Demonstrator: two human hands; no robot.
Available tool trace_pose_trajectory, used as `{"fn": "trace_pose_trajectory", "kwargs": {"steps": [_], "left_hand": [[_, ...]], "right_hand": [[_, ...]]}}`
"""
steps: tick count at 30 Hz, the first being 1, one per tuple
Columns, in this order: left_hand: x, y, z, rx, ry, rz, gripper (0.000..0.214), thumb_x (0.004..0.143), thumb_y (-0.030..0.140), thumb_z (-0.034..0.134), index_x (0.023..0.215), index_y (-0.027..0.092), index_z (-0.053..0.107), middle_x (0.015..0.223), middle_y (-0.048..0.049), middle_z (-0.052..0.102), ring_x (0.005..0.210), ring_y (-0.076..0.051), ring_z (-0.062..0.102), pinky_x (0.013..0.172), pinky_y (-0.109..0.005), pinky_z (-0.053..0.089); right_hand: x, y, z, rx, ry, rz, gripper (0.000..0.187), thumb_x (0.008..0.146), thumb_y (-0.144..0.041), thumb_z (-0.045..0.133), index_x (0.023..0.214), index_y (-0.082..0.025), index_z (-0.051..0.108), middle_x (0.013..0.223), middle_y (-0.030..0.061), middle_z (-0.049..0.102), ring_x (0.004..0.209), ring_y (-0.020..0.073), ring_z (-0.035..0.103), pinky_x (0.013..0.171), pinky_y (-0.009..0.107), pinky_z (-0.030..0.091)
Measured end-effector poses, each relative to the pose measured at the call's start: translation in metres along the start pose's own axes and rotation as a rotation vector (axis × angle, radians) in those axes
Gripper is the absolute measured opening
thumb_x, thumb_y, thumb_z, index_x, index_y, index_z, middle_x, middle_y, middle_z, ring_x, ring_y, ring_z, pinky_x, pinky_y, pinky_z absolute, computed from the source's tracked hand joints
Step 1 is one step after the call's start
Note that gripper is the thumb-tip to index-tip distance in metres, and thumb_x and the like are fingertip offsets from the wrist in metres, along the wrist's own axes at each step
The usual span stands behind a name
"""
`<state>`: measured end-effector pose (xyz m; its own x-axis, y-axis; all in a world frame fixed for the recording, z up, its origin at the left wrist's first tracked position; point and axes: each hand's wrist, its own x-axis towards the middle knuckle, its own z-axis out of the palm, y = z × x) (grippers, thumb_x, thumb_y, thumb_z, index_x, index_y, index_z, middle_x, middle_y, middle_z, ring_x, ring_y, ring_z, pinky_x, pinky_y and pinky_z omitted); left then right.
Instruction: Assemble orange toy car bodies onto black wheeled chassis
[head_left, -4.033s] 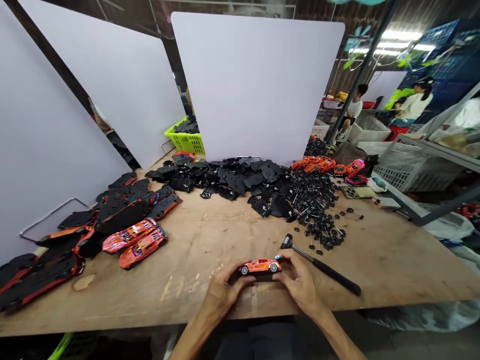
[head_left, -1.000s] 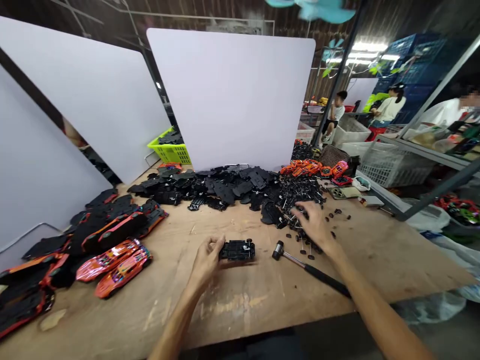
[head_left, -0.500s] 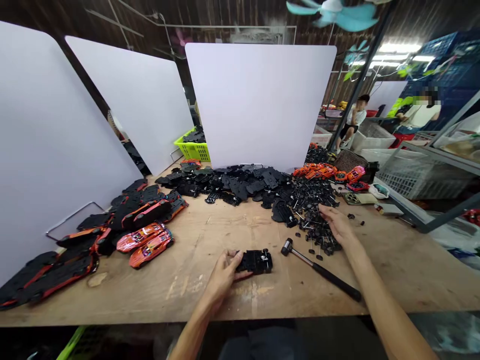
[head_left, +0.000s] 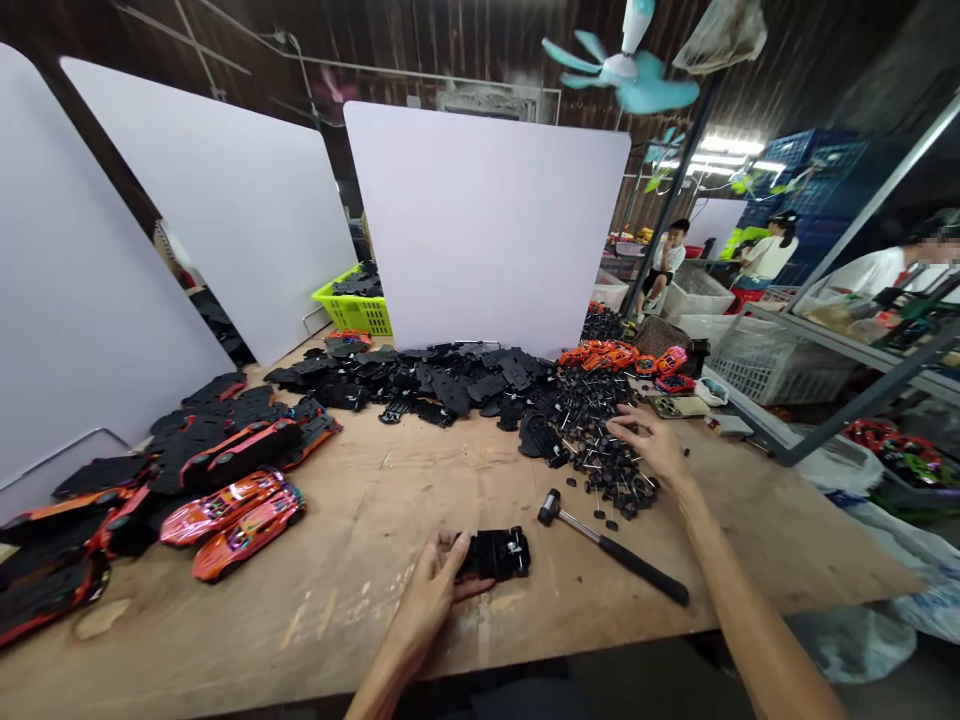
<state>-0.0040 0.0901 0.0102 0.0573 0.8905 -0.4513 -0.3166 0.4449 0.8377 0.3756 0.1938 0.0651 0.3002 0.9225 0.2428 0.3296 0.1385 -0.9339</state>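
Observation:
My left hand (head_left: 435, 580) grips the left end of a black toy car chassis (head_left: 495, 555) just above the table. A wheel axle is fitted across the chassis's right end. My right hand (head_left: 651, 445) reaches over the right edge of a pile of wheel axles (head_left: 592, 410), its fingers apart; nothing shows between them. To the right of the chassis lies a hammer (head_left: 611, 548), its black handle slanting toward the front right. Several loose axles and wheels lie between the hammer and the pile.
Black chassis parts (head_left: 450, 378) are heaped along the back, before a white panel (head_left: 487, 230). Orange car bodies (head_left: 232, 510) and larger black-and-orange ones lie at left. A yellow-green basket (head_left: 352, 305) stands behind. Metal shelving (head_left: 862, 345) is at right. Other people are beyond.
The view has swung right and tilted up a little. My left hand still holds the chassis. The fingers of my right hand have shifted over the axle pile.

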Motion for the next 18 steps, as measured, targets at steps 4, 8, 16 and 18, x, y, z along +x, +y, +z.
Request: {"fn": "trace_pose_trajectory", "kwargs": {"steps": [4,8,16,18], "left_hand": [[-0.002,-0.006,0.003,-0.024,-0.08,-0.001,0.052,0.077,0.061,0.084,0.096,0.021,0.057,0.095,-0.0042,0.074,0.089,-0.027,0.078,0.09,-0.046,0.065],[-0.009,-0.007,0.003,0.024,-0.1,0.05,0.057,0.076,0.07,0.079,0.095,0.02,0.058,0.089,-0.0018,0.07,0.082,-0.022,0.073,0.078,-0.036,0.062],[-0.01,-0.004,-0.004,0.23,0.072,0.1,0.06,0.059,0.064,0.092,0.092,0.02,0.066,0.093,-0.0064,0.072,0.099,-0.029,0.07,0.083,-0.034,0.059],[-0.004,-0.004,-0.004,0.162,0.065,0.077,0.063,0.055,0.067,0.092,0.089,0.021,0.065,0.098,-0.0079,0.072,0.104,-0.032,0.071,0.081,-0.038,0.062]], "right_hand": [[-0.068,-0.041,0.054,0.05,-0.404,-0.086,0.028,0.084,-0.05,0.082,0.094,-0.024,0.079,0.138,0.0094,0.071,0.13,0.0302,0.065,0.115,0.048,0.047],[-0.141,-0.061,0.119,-0.01,-0.682,-0.238,0.032,0.087,-0.041,0.083,0.113,-0.026,0.074,0.131,0.007,0.073,0.125,0.0268,0.068,0.111,0.042,0.051],[-0.18,-0.044,0.153,-0.173,-0.679,-0.412,0.086,0.079,-0.021,0.087,0.153,-0.029,0.045,0.145,0.0098,0.063,0.135,0.0276,0.06,0.117,0.041,0.048],[-0.158,-0.046,0.142,-0.211,-0.666,-0.473,0.087,0.078,-0.026,0.089,0.154,-0.03,0.046,0.146,0.0089,0.063,0.135,0.0279,0.06,0.117,0.041,0.048]]}}
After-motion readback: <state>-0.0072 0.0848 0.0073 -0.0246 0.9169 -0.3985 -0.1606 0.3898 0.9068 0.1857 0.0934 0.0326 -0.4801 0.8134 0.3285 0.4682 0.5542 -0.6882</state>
